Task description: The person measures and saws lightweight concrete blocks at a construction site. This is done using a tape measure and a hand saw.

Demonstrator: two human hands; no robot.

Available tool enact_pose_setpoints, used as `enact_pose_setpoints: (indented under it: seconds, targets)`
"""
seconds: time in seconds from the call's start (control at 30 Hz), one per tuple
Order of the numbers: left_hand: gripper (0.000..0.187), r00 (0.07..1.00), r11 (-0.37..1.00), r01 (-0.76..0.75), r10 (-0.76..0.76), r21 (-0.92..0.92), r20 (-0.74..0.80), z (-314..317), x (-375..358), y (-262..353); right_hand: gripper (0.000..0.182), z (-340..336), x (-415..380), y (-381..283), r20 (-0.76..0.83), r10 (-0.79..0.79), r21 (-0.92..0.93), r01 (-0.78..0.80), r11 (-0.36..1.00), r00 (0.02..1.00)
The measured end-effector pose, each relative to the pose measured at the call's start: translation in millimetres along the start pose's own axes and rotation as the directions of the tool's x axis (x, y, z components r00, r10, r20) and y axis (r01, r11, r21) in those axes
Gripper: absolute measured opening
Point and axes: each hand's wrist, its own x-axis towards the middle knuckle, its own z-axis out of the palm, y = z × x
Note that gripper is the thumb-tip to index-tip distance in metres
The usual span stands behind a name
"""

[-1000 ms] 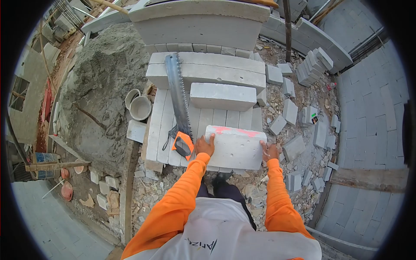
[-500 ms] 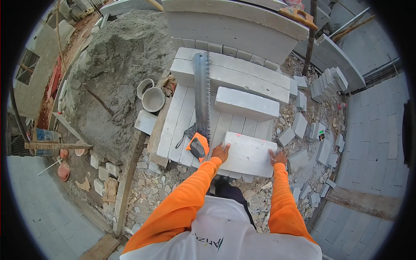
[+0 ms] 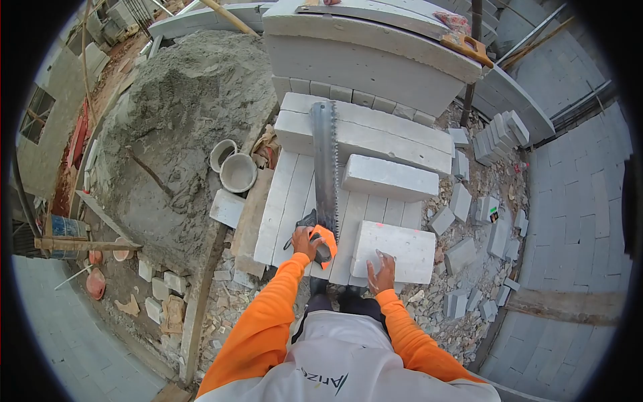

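1) The step in hand is judged to be the taking of the saw (image 3: pixel 326 167), which lies flat on a row of blocks (image 3: pixel 274 214) with its toothed edge turned to the right
2) The saw's orange handle (image 3: pixel 329 240) is touched at its left side by the left hand (image 3: pixel 305 244); whether the fingers are closed round it cannot be told
3) The top of the pink-marked block (image 3: pixel 408 248) is touched by the right hand (image 3: pixel 383 273), its fingers spread and nothing gripped; this block is set on the near right end of the row, in front of another loose block (image 3: pixel 390 177)
4) For a lift, a full grip on the handle would be called for, with the blade kept clear of both loose blocks
5) The left fingertips are hidden, the dark item (image 3: pixel 309 218) by the handle is hard to make out, and the view is cut off by a black rim
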Motion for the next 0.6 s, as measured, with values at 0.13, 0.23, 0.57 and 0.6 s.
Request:
enact_pose_setpoints:
  seconds: [0.13, 0.23, 0.57, 0.6]
  targets:
    - [0.043, 0.990, 0.946, 0.097, -0.059, -0.310, 0.130, -11, 8, -15, 0.054, 26, 14, -22, 0.024, 0.009, 0.119, -0.012, 0.993, 1.000]
    - [0.034, 0.972, 0.785, 0.148, -0.004, -0.602, 0.234, -43, 18, -27, 0.056, 39, 33, -38, 0.052, 0.063, 0.246, -0.074, 0.966, 0.997]
    - [0.039, 0.979, 0.962, -0.129, 0.162, -0.243, 0.123, -137, 56, -54, 0.091, 128, 110, -89, 0.445, -0.063, 0.099, 0.021, 0.995, 0.894]
    - [0.040, 0.980, 0.959, -0.137, 0.168, -0.247, 0.111, -134, 56, -56, 0.093, 119, 115, -106, 0.524, -0.087, 0.020, 0.090, 0.996, 0.847]
